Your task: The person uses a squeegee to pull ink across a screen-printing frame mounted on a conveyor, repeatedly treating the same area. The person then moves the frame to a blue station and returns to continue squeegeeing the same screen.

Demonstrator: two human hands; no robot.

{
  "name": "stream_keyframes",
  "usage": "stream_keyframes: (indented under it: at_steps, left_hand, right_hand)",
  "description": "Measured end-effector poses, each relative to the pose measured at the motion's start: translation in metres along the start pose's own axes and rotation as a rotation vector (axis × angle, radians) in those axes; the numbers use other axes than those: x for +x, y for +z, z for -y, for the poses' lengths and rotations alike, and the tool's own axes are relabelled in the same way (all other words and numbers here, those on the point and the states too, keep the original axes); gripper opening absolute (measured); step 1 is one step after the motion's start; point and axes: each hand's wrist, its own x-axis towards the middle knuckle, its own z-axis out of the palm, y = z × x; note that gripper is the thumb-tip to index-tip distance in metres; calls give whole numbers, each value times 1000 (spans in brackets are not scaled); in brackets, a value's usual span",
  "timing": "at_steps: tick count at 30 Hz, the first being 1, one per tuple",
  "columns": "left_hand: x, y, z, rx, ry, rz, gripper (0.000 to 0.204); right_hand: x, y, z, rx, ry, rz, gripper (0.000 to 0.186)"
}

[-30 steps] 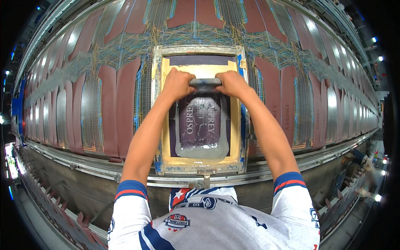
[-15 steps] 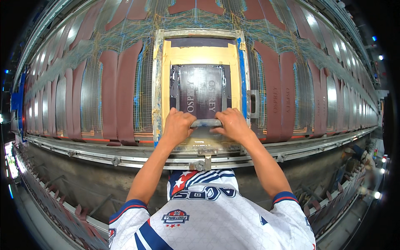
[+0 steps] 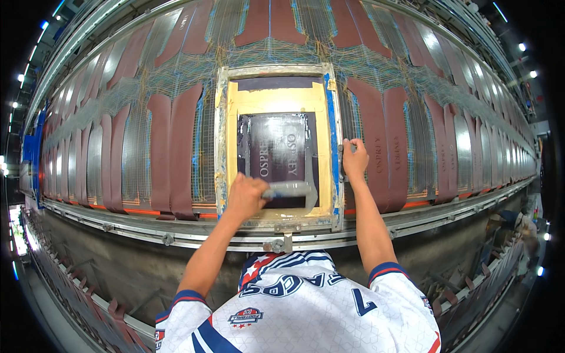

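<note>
Currently I have the squeegee over the lower part of the dark window inside the frame. It lies roughly crosswise and is blurred, so from my end I cannot tell whether its edge touches the mesh. My left hand is closed around its left end, while its other end reaches toward the window's right side with nothing gripping it. My right hand sits apart from it at the frame's right side, fingers curled, pinching the dark handle there.

Within the window I can make out pale lettering running lengthwise in two lines, and wet, shiny streaks along both sides. Yellow tape borders the window, and a strip of blue tape runs down the frame's right rail.

Beyond that, the frame rests on the long counter, whose surface is crossed by fine blue and yellow lines. Maroon pieces lie in rows to the left, to the right and beyond the frame. Nearest me, a metal rail follows the counter's edge, just in front of the white shirt.
</note>
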Motion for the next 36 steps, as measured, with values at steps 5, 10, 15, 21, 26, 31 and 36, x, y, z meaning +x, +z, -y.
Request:
stream_keyframes:
  at_steps: [5, 10, 15, 21, 26, 31, 36]
  left_hand:
    - [115, -45, 56, 55, 83, -200, 23]
    - [137, -49, 77, 57, 112, -287, 22]
    - [18, 1, 8, 113, 104, -368, 27]
    - [-67, 39, -56, 165, -10, -272, 33]
    - [-63, 31, -42, 200, -81, -149, 35]
    - [-49, 34, -41, 165, -92, -167, 28]
    - [-34, 33, -43, 120, -71, -106, 24]
  right_hand:
    - [-1, -5, 8, 78, -36, -48, 23]
    - [9, -29, 38, 70, 83, 93, 28]
    - [18, -41, 58, 50, -64, -32, 25]
    - [5, -23, 11, 205, 43, 113, 28]
    - [-15, -2, -5, 259, 69, 100, 27]
    - [-8, 1, -13, 285, 34, 97, 27]
    - [-2, 1, -21, 252, -32, 14, 26]
